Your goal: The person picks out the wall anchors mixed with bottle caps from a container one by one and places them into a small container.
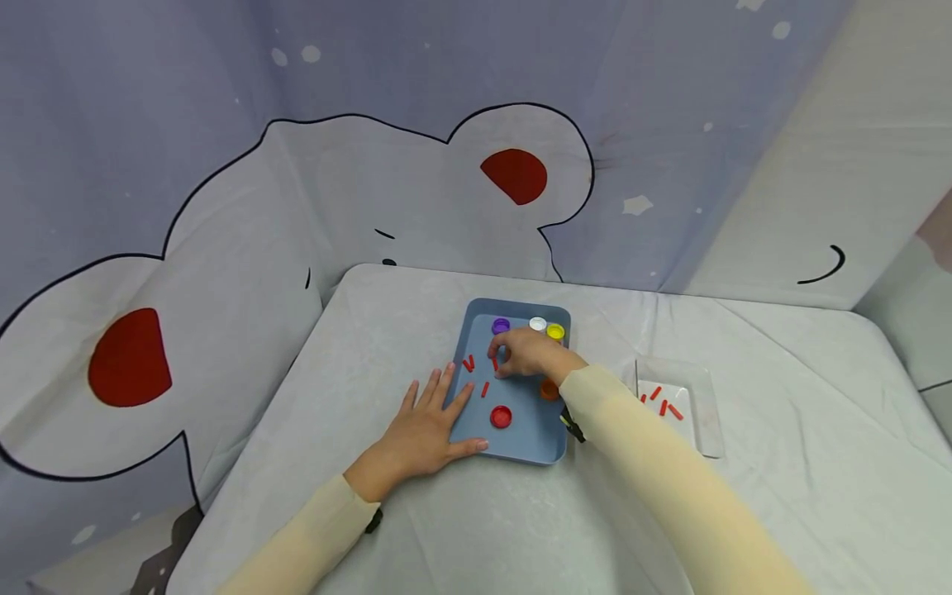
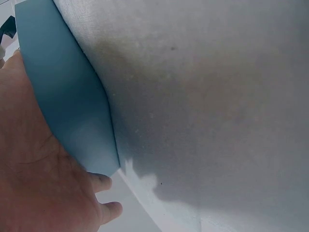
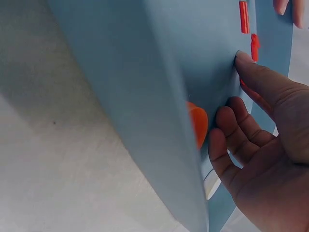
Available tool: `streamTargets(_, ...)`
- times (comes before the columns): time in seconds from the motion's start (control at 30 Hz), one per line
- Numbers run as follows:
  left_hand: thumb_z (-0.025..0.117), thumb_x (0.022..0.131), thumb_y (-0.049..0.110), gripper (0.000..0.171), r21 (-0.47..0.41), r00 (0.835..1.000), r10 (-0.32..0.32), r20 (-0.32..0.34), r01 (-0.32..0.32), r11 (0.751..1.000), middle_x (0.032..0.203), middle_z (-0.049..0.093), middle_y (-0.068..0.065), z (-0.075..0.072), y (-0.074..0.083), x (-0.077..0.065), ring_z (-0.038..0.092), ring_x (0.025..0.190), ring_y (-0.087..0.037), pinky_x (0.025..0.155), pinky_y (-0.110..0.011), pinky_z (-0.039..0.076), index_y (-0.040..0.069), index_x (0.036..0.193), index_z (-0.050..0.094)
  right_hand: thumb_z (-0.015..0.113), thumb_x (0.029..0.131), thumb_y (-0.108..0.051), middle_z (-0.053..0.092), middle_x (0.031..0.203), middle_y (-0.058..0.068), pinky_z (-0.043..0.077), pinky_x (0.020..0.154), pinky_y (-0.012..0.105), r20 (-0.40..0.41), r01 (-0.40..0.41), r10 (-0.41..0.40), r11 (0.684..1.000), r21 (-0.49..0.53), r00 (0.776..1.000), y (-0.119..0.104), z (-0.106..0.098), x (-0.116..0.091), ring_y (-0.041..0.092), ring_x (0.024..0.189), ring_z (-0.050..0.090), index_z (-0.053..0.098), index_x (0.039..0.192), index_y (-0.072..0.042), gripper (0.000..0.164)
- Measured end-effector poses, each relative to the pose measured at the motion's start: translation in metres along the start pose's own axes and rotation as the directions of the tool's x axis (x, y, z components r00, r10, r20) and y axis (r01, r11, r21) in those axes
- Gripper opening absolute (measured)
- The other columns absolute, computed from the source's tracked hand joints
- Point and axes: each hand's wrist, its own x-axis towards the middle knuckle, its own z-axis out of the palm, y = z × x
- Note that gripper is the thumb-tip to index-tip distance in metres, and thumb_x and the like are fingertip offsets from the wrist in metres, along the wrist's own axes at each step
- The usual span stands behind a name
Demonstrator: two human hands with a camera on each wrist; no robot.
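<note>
A blue-grey tray lies on the white-covered table. Over its middle, my right hand pinches a short red stick between thumb and forefinger; most of that stick is hidden by the fingers in the right wrist view. My left hand rests with spread, straight fingers across the tray's left rim. Loose on the tray floor near it are a red stick and a small group of red sticks. A round red cap sits in the tray's near part.
Along the tray's far side stand a purple cap, a white cap and a yellow cap. An orange cap is partly behind the right wrist. Right of the tray, a clear box holds several red sticks.
</note>
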Motion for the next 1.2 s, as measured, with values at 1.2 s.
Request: streamTargets(1.2,0.047,0.091,0.078,0.096,-0.018,1.000,-0.013,0.016,0.013,1.000,0.170,0.005,-0.017,0.000,0.002,0.001,0.007,0.155,-0.042,0.120,-0.065,0.009,0.016,0.162,0.027,0.074,0.088,-0.014,0.063,0.073,-0.003,0.046,0.065,0.028,-0.213,0.171,-0.145,0.979,0.111,0.966,0.033,-0.045,-0.084,0.013,0.068,0.055,0.074,0.107,-0.006,0.021)
